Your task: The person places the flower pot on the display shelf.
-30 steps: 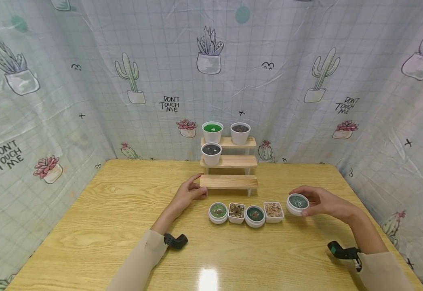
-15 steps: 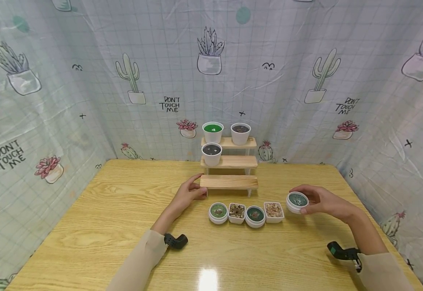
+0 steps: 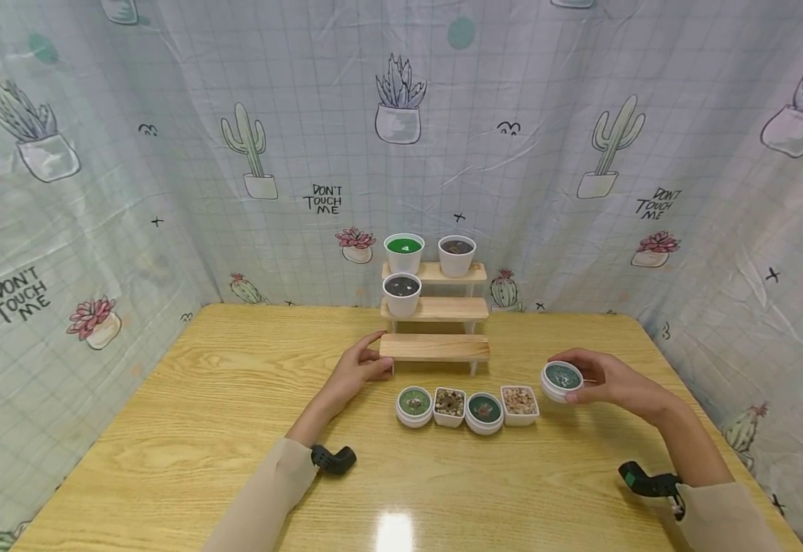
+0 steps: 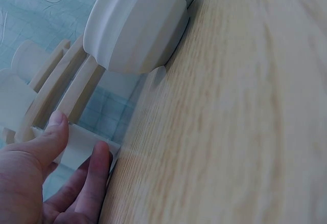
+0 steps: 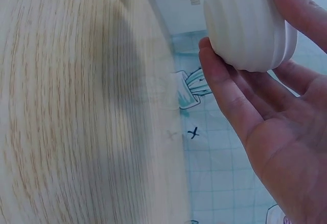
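Nearest you, your two beige sleeves reach over the wood-grain tabletop, a black device at each wrist. Past them four small pots stand side by side: a round light-green one, a square gravel-topped one, a round dark-green one and a square one with pale pebbles.

Just right of that row, your right hand grasps a round teal-topped pot, thumb on the near side and fingers round the far side, raised clear of the tabletop. This pot is well apart from your left hand, which pinches the left end of the tiered wooden stand at its lowest step, behind the row.

Farther up the stand, a white pot with dark filling sits at the left of the middle step. On the top step stand a bright-green-filled pot, left, and another dark-filled pot, right. Behind hangs a cactus-print curtain.
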Available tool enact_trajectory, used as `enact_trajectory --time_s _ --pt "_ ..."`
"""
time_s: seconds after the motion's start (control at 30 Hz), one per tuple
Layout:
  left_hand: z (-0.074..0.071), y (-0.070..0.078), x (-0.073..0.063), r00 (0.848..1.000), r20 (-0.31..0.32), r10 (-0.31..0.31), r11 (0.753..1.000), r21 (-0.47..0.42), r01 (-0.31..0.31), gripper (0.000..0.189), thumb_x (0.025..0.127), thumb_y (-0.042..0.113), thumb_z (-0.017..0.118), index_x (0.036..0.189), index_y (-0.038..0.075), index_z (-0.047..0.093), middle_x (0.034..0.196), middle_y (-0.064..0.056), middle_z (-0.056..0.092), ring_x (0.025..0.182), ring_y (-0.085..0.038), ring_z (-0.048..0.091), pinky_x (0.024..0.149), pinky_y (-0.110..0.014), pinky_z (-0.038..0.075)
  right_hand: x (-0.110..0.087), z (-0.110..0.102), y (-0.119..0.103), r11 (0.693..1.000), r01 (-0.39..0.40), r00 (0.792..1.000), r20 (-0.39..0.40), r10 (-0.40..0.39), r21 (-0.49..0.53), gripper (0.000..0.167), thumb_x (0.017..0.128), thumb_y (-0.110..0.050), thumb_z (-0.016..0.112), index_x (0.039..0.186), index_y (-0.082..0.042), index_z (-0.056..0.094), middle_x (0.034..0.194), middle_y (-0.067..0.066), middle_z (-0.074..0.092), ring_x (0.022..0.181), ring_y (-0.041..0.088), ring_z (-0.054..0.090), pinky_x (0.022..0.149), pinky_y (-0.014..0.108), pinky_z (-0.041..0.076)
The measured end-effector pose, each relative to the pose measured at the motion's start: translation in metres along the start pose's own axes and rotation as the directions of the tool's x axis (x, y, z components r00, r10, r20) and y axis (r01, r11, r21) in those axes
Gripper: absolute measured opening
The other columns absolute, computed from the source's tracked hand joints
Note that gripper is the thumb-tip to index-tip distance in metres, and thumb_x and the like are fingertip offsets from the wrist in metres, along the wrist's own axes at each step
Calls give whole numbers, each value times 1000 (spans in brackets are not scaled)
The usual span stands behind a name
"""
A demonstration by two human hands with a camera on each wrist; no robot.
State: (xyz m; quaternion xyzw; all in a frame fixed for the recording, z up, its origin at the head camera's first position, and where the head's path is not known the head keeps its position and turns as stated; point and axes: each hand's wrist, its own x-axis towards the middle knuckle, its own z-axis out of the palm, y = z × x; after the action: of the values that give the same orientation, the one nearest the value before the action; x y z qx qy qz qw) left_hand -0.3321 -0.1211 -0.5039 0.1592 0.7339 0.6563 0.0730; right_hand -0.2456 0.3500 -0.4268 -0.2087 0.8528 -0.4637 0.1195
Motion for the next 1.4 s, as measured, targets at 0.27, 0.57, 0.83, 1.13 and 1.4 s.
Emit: enact_trajectory --time_s 0.27,0.57,0.83,1.13,1.4 --pt "0 0 0 1000 -4 -4 1000 6 4 69 101 12 68 162 14 35 117 -22 66 95 -21 76 91 -35 65 2 1 0 1000 -5 1000 -15 5 -11 62 94 -16 76 148 1 48 138 12 59 116 1 61 89 22 56" --pt "1 1 1 1000 -2 3 1000 2 -3 70 101 11 68 162 14 35 115 -20 67 95 -24 76 91 -36 65 3 3 0 1000 -1 999 -41 1 -7 60 95 -17 76 147 -5 51 135 10 60 114 4 62 87 26 59" --pt "0 0 -2 1000 9 -4 1000 21 4 70 101 14 68 162 14 33 115 -20 66 98 -28 76 93 -38 65 2 7 -3 1000 1 996 -88 -2 -2 61 94 -19 77 147 -3 50 135 9 61 114 3 62 87 23 59" --pt "0 1 -3 1000 5 7 1000 22 -7 71 102 13 67 163 10 31 118 -22 66 97 -26 76 94 -38 65 5 8 -4 1000 -3 993 -116 4 12 63 95 -19 77 149 -3 48 136 12 60 113 4 63 88 24 59" --pt "0 2 -3 1000 10 3 1000 18 -3 72 101 15 68 163 12 31 118 -22 65 98 -26 76 94 -38 65 3 8 -10 1000 13 990 -141 -10 22 63 95 -19 76 149 -2 48 136 18 59 111 3 63 86 23 60"
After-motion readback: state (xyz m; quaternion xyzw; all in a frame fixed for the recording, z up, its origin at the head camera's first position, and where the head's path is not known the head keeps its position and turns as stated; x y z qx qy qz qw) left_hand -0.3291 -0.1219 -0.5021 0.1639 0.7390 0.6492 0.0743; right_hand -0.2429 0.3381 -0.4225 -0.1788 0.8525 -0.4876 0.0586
